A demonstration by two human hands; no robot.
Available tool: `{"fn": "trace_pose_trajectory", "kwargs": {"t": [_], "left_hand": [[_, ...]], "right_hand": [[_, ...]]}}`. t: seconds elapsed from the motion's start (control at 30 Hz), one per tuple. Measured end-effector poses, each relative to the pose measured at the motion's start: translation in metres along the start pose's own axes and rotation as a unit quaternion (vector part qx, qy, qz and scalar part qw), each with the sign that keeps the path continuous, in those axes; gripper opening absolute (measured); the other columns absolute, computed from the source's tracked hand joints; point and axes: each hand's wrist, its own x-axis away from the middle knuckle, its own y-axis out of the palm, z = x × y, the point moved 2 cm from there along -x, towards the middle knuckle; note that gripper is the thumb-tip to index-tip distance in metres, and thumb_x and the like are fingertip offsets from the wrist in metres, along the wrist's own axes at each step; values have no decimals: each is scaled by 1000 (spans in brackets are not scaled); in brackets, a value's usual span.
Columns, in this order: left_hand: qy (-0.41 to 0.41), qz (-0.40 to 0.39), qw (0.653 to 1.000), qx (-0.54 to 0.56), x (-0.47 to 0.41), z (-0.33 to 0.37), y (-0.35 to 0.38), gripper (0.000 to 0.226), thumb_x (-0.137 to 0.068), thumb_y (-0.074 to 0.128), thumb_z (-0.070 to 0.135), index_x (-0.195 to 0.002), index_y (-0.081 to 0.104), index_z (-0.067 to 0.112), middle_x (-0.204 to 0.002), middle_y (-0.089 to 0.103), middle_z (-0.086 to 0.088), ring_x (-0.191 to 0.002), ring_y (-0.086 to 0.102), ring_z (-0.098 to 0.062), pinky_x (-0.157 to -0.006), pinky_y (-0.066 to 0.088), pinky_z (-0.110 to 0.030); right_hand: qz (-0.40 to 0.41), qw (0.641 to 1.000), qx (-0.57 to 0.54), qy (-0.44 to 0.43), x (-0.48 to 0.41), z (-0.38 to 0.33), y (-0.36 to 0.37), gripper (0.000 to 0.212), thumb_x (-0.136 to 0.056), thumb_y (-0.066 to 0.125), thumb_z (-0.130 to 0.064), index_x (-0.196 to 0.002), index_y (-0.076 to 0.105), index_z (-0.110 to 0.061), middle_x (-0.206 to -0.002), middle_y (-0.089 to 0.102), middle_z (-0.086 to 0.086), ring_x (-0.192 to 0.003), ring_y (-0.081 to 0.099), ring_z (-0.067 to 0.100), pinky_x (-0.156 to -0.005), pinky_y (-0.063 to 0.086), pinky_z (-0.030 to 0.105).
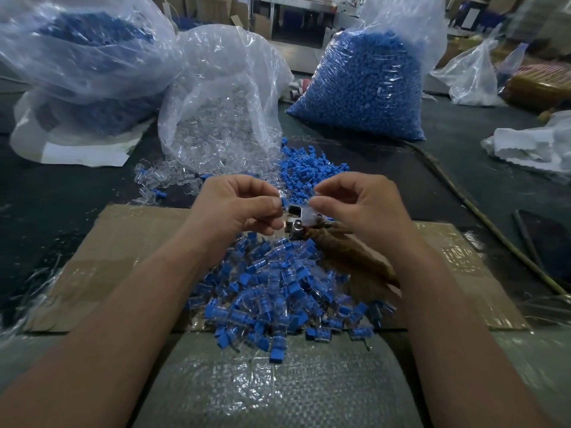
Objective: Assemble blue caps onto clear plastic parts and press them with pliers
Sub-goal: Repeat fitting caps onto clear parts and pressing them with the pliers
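a full bag [364, 84] at the right rear holds blue caps; an open middle bag [222, 118] spills clear parts onto the desk [463, 156]. the left hand [238, 208] pinches a blue cap [282, 201] and the right hand [361, 208] pinches a clear part [309, 213], both just above the pliers [295, 225]. the cap's axis is too small to tell. the pliers' head points away, and the handles slant under the right wrist, partly hidden.

A cardboard sheet [123, 242] is laid on the surface [401, 168], with a heap of assembled pieces [278, 291] piled on its middle and a woven sack [272, 381] spread before its near edge. Above the heap's far side, pliers [295, 225] are held between a cap [283, 201] in the left hand [234, 208] and a plastic part [310, 211] in the right hand [361, 208]. Behind the sheet, loose caps [306, 171] are strewn right and loose parts [163, 177] left, before a middle bag [222, 118] flanked by a left bag [83, 63] and a right bag [364, 88].
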Motion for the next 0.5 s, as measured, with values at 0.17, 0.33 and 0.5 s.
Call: {"fn": "trace_pose_trajectory", "kwargs": {"t": [0.17, 0.33, 0.5], "left_hand": [[3, 14, 1000, 11, -1, 1, -1, 6, -71, 63, -1, -75, 61, 3, -58, 67, -5, -52, 64, -14, -47, 51, -18], [0, 15, 1000, 14, -2, 0, -3, 5, -73, 62, -1, -76, 60, 3, -58, 67, -5, -52, 65, -14, -48, 51, -18], [2, 15, 1000, 15, -3, 0, -3, 7, -77, 60, -4, -77, 60, 3, -58, 67, -4, -52, 65, -13, -48, 52, -18]], "right_hand": [[-119, 975, 117, 150, 3, 27, -30, 31, -69, 77, -31, -96, 61, -33, -90, 59, -19, -83, 54, -4, -66, 37, 13], [-225, 927, 193, 229, 7, 31, -26, 71, -62, 83, -30, -123, 47, -36, -103, 43, -17, -99, 41, 8, -79, 34, 28], [-208, 925, 235, 213, 5, 28, -23, 77, -60, 84, -32, -128, 48, -29, -107, 41, -10, -100, 40, 11, -81, 36, 29]]}}
